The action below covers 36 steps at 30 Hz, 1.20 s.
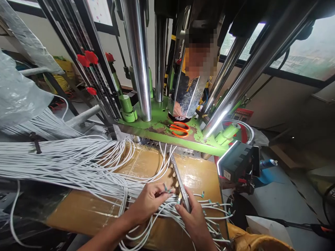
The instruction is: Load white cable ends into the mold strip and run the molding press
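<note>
Dozens of thin white cables (78,164) fan from a bundle across the taped cardboard board (78,212), so their small teal-tipped ends (209,204) all lie within reach of both hands. The left hand (148,204) has its fingers curled, thumb and forefinger pinching one or two cable ends just ahead of the fingertips, lifted clear of the heap as if to single them out. The right hand (192,218) clamps thumb against fingers on the near end of a narrow metal strip (179,181), which slants away from the fingertips toward the green machine base (162,129), seemingly to steady it. Orange-handled scissors (180,129) lie on that base, well beyond both hands.
</note>
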Tool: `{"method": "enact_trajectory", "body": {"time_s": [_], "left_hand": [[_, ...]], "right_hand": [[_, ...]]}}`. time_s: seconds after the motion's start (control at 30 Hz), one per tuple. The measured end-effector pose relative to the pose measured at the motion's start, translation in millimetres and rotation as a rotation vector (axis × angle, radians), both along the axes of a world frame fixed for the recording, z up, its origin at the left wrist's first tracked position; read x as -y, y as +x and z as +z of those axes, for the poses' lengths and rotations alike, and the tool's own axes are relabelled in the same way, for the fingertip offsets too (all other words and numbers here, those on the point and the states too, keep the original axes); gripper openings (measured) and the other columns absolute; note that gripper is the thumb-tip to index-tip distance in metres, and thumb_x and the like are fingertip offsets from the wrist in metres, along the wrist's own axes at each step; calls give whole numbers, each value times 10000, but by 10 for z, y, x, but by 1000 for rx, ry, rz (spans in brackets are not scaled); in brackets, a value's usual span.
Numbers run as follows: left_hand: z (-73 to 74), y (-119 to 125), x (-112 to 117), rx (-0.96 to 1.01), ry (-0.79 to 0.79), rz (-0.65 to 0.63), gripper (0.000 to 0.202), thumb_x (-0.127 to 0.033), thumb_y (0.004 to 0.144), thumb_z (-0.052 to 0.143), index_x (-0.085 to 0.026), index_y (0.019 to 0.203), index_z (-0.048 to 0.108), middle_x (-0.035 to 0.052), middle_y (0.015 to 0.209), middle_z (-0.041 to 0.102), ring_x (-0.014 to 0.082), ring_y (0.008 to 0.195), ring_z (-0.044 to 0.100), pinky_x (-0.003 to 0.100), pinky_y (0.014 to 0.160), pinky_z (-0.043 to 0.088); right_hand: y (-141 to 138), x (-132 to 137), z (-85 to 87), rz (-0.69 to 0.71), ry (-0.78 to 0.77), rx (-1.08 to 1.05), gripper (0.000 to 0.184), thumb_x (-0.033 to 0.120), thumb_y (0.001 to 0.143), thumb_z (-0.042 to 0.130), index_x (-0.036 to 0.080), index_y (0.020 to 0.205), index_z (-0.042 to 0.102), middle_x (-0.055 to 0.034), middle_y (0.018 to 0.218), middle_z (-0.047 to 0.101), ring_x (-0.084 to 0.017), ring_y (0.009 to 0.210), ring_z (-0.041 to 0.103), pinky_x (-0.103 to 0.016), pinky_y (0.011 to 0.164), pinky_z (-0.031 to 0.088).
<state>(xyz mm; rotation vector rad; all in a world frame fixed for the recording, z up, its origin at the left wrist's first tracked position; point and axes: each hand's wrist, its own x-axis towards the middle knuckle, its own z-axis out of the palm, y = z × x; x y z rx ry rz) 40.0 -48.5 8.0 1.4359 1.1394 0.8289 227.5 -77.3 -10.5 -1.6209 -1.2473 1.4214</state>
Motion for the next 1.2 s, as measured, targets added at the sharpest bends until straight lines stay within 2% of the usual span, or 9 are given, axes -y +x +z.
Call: {"method": "enact_trajectory", "body": {"time_s": [0.23,0.33,0.5,0.6,0.73,0.83,0.93,1.07,1.2], "left_hand": [[-239,33,-56,-303,730,-173,352,-44,856,413,-148,1070,671,86,984,722,208,848,645,328,762,511],[-314,47,-73,-336,889,-136,332,-17,871,413,-140,1071,647,85,975,713,186,805,634,304,715,530],[-345,79,-84,-403,994,-101,322,-22,883,426,-119,1124,617,108,1013,703,191,810,617,306,723,536],[-312,110,-91,-336,889,-99,302,-44,895,408,-140,1040,655,86,951,707,186,801,626,295,726,519],[-177,111,-70,-222,434,43,256,-200,909,524,-160,690,650,28,693,641,158,674,605,255,665,476],[-85,82,-26,-4,67,280,221,-362,841,646,-155,767,663,21,723,645,174,694,605,254,662,472],[-59,68,17,338,-179,377,278,-407,807,674,-153,917,649,19,779,648,170,743,601,244,683,479],[-61,67,-1,467,-289,391,263,-348,757,719,-163,916,620,-9,740,630,115,640,555,198,594,441],[-28,29,-133,122,-182,186,264,-369,815,644,-162,967,703,40,812,711,142,609,593,227,545,433]], "right_hand": [[-5,8,34,-11,28,-35,692,322,715,655,97,1347,486,-88,1088,653,-190,809,574,-305,812,469],[-10,9,42,-9,48,-24,673,296,715,650,102,1342,498,-97,1203,636,-209,918,602,-303,886,457],[-4,4,48,15,35,12,689,299,741,627,89,1375,459,-66,1022,698,-199,814,608,-306,817,478],[11,-7,44,31,52,-23,685,328,749,648,105,1372,471,-91,1181,657,-222,955,609,-315,918,449],[14,-26,44,16,33,-55,693,335,740,677,111,1366,482,-111,1253,627,-256,1068,588,-352,985,419],[12,-37,66,-9,36,-106,671,309,733,690,130,1351,500,-99,1294,602,-259,1130,556,-347,1008,397],[41,-29,83,-17,11,-146,640,317,728,686,137,1322,530,-84,1192,654,-233,983,605,-319,878,462],[117,11,44,-60,-4,-150,669,315,666,725,129,1289,566,-84,1091,683,-225,883,608,-309,776,478],[164,37,-21,-61,-2,-134,681,321,668,724,120,1298,558,-96,1087,676,-215,847,602,-306,748,476]]}}
